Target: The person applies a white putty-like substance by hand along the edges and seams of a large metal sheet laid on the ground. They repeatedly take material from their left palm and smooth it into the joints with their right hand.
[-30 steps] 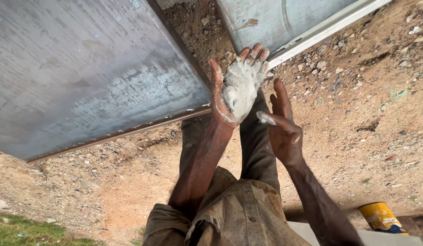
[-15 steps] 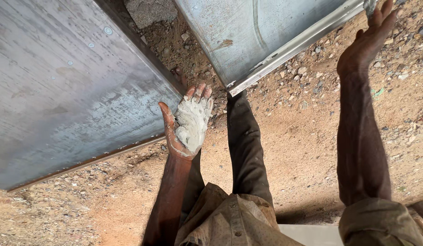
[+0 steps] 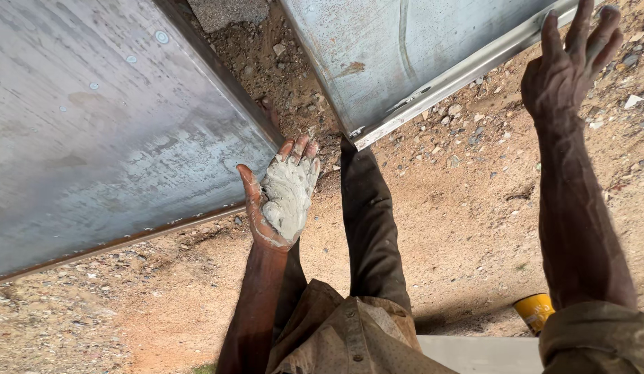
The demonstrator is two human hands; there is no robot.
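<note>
Left hand (image 3: 280, 201) cups putty (image 3: 287, 197) (fingertips smeared over).

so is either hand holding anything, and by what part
The left hand lies open, palm up, with a lump of grey putty resting on palm and fingers, not gripped. The right hand is raised, fingers spread, empty.

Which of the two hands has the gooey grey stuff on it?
The left hand: its open palm is coated in grey paste. The right hand, raised with fingers spread, shows none.
</note>
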